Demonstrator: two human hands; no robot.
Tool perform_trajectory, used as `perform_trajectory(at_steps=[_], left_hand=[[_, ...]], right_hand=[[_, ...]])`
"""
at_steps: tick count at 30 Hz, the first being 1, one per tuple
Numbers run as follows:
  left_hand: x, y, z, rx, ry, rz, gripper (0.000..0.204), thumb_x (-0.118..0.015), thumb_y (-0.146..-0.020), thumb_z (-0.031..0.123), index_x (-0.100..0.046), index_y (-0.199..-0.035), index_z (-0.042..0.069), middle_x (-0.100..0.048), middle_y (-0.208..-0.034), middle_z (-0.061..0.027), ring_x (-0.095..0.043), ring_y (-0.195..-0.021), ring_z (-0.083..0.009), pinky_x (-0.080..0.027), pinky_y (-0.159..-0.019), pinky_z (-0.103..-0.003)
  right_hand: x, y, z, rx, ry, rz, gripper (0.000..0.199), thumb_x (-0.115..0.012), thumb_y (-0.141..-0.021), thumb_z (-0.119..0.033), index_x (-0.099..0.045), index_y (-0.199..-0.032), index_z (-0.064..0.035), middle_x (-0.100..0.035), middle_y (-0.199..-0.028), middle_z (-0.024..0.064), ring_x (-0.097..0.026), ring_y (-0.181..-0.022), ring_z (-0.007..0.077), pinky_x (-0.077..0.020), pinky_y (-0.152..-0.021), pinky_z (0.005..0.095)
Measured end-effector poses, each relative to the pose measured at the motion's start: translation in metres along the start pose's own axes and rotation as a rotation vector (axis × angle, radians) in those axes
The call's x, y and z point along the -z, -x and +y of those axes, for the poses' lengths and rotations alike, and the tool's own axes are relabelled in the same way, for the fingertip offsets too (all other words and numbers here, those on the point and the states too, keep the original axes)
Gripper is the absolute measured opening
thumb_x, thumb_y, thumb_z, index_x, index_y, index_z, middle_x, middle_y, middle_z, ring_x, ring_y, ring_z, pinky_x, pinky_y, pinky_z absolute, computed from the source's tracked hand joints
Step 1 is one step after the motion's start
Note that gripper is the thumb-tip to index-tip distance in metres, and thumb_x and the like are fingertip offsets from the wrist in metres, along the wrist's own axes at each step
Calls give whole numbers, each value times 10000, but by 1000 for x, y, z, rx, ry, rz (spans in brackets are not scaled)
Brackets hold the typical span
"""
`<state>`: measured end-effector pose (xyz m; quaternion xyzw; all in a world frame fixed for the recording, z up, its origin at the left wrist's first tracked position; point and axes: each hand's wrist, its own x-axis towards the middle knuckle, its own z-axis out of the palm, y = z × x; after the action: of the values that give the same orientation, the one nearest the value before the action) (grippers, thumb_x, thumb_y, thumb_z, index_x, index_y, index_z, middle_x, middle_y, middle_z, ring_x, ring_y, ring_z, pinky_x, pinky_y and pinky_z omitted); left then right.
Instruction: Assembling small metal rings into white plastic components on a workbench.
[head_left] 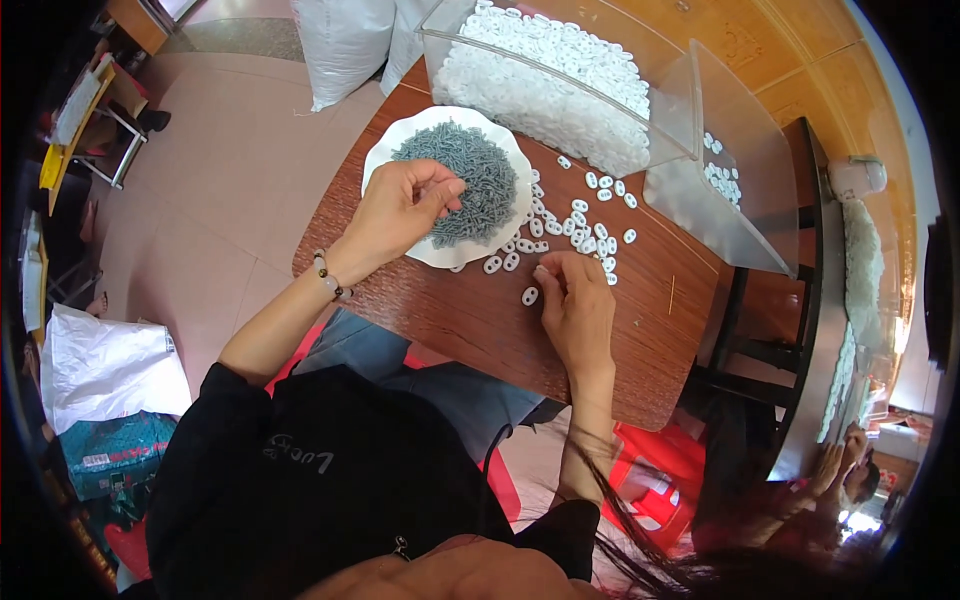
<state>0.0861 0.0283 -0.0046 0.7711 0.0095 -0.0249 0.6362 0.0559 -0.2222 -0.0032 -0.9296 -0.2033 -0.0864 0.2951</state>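
Note:
My left hand (405,215) hovers over a white scalloped plate (381,150), thumb and fingers pinched together; whatever lies between the tips is too small to make out. Heaped in the plate are small grey screw-like pieces (475,160). On the brown wooden table (450,310), my right hand (582,308) is closed with thumb and index finger together, and what it grips is hidden. Just left of its thumb lies one white oval two-holed piece (529,296). More such loose white pieces (580,218) are scattered between the plate and my right hand.
A clear bin (560,75) full of white oval pieces stands at the table's far edge. Right of it, another clear bin (720,215) holds several pieces. A toothpick-like stick (671,294) lies at the table's right. White sacks (345,45) stand beyond; a red stool (650,490) sits below.

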Motion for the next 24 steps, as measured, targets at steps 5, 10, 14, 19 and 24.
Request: perform_trajectory(at_steps=[5,10,14,19,24], left_hand=[[-16,22,15,-245,-34,46,71,-623,-891,52,-659,-896,-8,-661,-765,-53,-575,-648,-87,-460,-583,-223],[-27,34,25,-804,-409,75,204,-642,-743,-85,-661,-922,10,-658,-834,-108,-627,-707,-260,-510,-608,-300],[-31,35,21,-949,-381,96,230,-651,-713,-92,-675,-915,13,-656,-842,-105,-626,-670,-252,-495,-563,-314],[-31,38,20,-1032,-409,61,301,-656,-653,-96,-667,-936,5,-660,-870,-85,-622,-697,-245,-519,-577,-320],[-32,42,20,-922,-368,68,149,-632,-794,-57,-666,-927,-1,-661,-791,-79,-623,-652,-197,-498,-549,-277]], right_hand=[[3,2,-23,-232,-473,-13,125,-632,-896,-75,-676,-1008,-40,-585,-791,4,-542,-700,81,-427,-652,219],[8,-1,-45,-385,-1001,-32,165,-627,-926,-152,-677,-1009,-18,-597,-801,-37,-507,-739,38,-398,-681,185],[6,0,-54,-379,-1068,-27,160,-643,-913,-162,-674,-955,-11,-595,-782,-36,-505,-726,33,-392,-670,184],[8,0,-55,-397,-1114,-53,123,-636,-902,-129,-665,-914,-11,-597,-773,-38,-504,-709,29,-391,-660,182],[4,-2,-61,-467,-1097,-12,45,-655,-860,-61,-650,-876,-19,-601,-760,-16,-512,-684,53,-402,-622,214]])
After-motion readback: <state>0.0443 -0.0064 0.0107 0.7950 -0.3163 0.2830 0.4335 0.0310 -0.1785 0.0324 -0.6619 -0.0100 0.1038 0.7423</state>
